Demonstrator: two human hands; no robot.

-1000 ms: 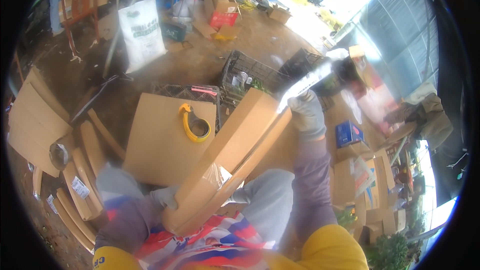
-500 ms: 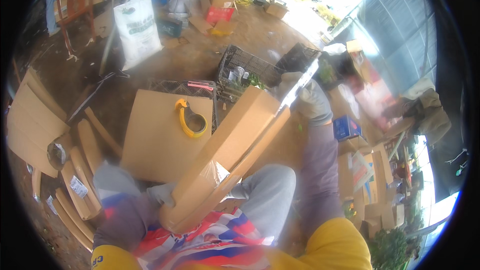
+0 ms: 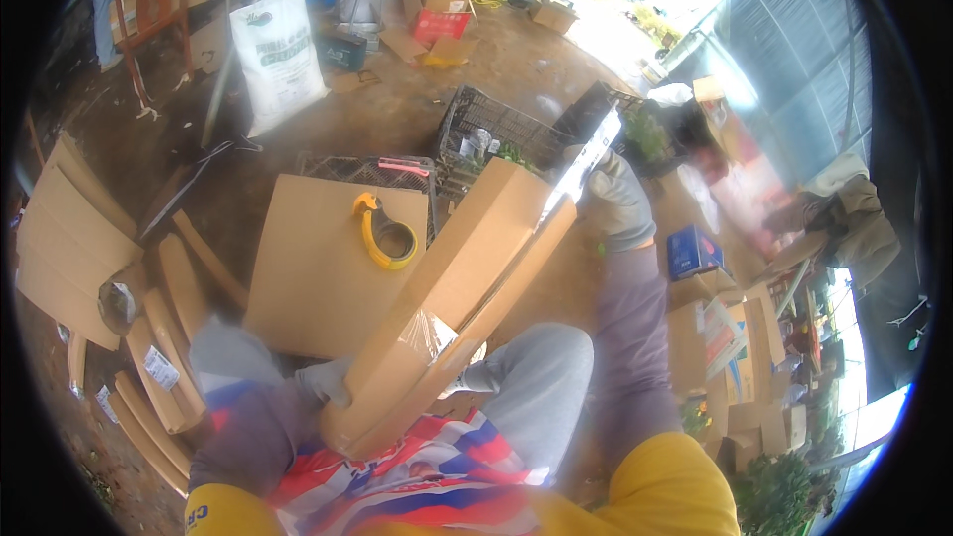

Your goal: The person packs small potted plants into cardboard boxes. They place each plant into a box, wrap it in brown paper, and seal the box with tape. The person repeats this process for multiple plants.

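A long, narrow brown cardboard box [image 3: 452, 283] stands tilted across my lap, with clear tape [image 3: 427, 335] shining on its side. My gloved left hand [image 3: 326, 382] grips its near lower end. At its far upper end, my gloved right hand [image 3: 620, 203] is closed around a white printed strip [image 3: 581, 171] that lies against the box edge. Part of the right fingers is hidden behind the strip. A yellow tape dispenser [image 3: 385, 233] rests on a flat cardboard sheet [image 3: 298, 258] to the left of the box.
Under the sheet is a dark plastic crate [image 3: 318, 171]; another black crate [image 3: 467, 124] stands beyond. Long cardboard pieces [image 3: 159, 352] lie at left. A white sack [image 3: 280, 65] stands farther back. At right are a blue box [image 3: 693, 251] and several cartons [image 3: 690, 347].
My right hand and the upper end of the white strip have shifted slightly down and left, closer to the box. My left hand keeps its grip on the lower end.
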